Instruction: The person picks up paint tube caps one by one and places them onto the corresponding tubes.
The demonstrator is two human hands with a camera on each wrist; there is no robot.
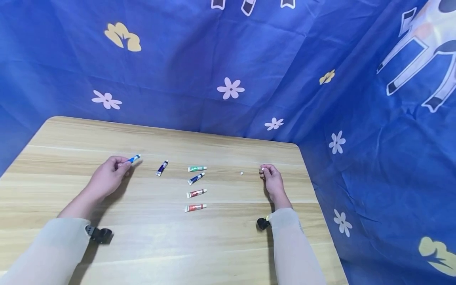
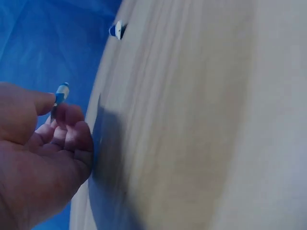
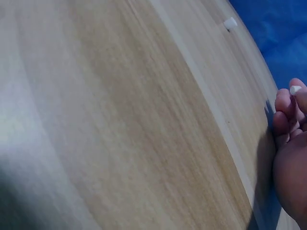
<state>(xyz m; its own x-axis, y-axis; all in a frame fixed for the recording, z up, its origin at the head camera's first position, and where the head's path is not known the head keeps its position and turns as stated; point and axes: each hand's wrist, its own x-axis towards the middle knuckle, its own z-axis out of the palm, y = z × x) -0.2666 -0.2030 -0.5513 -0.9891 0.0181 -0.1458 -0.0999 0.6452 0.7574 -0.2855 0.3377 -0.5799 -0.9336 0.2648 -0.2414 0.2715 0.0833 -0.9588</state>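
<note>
Between thumb and fingers, my left hand (image 1: 108, 177) pinches a light blue paint tube (image 1: 133, 158), its tip pointing up and away; the left wrist view shows the tube (image 2: 61, 93) partly hidden by the thumb. My right hand (image 1: 273, 181) pinches a small white cap (image 3: 295, 89) at its fingertips. A second white cap (image 1: 241, 173) stands on the table, left of that hand. A dark violet-blue tube (image 1: 162, 168) lies right of the left hand. In a rough column at the middle are a green tube (image 1: 197, 168), a blue tube (image 1: 196, 179), a dark red tube (image 1: 196, 193) and a red tube (image 1: 195, 208).
The wood-grain table (image 1: 149, 245) has rounded far corners. A blue curtain (image 1: 171, 79) printed with flowers and animal legs hangs behind it and along the right side. Black wrist devices sit at both light sleeves (image 1: 53, 245).
</note>
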